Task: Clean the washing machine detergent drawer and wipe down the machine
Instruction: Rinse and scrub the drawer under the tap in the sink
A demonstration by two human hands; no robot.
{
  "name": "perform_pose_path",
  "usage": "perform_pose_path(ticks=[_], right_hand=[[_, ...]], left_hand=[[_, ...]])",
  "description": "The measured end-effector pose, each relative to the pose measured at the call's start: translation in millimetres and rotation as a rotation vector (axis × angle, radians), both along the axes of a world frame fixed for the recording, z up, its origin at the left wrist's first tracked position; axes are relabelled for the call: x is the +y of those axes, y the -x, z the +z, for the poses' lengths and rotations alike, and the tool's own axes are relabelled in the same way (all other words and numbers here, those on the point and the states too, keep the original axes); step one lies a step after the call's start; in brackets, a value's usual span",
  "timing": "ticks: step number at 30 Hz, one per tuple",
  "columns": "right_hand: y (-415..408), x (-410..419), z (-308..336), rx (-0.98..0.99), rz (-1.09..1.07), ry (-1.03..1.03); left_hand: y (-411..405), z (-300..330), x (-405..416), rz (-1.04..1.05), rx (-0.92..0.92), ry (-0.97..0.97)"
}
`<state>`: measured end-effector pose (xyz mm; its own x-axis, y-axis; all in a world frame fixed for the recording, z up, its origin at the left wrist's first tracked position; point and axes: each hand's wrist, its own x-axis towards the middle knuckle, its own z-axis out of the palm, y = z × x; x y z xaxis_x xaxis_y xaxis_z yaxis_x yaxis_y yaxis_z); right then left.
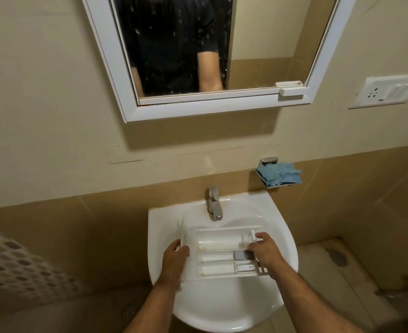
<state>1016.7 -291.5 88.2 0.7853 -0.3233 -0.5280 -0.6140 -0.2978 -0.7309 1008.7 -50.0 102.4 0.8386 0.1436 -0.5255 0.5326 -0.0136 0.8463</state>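
Both hands — left hand (175, 257), right hand (265, 252) — grip the detergent drawer (219, 254) by its ends, spanning the sink (224, 306) basin below the faucet (213, 204).

The white detergent drawer (222, 254) lay across the basin (224, 306), filling its middle, with the left hand (174, 257) gripping one end and the right hand (265, 252) curled over the other, so both ends were blocked. The tap (213, 204) stood just behind the drawer, its spout over the far edge, leaving only a narrow gap there. Open basin showed toward the near rim between the forearms, and a blue cloth (280, 175) sat on its wall holder, up to the right.
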Motion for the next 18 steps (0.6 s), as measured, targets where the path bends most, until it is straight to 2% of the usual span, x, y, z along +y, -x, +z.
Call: perform_pose_path(ticks=[6,18], right_hand=[[-15.9,-11.5,-22.8,0.015,0.054,-0.021],[-65.6,-39.4,-54.0,0.015,0.183,-0.091]], left_hand=[[-7.8,-20.6,-10.3,0.046,0.057,-0.046],[-29.1,-53.8,-36.7,0.211,0.099,-0.003]])
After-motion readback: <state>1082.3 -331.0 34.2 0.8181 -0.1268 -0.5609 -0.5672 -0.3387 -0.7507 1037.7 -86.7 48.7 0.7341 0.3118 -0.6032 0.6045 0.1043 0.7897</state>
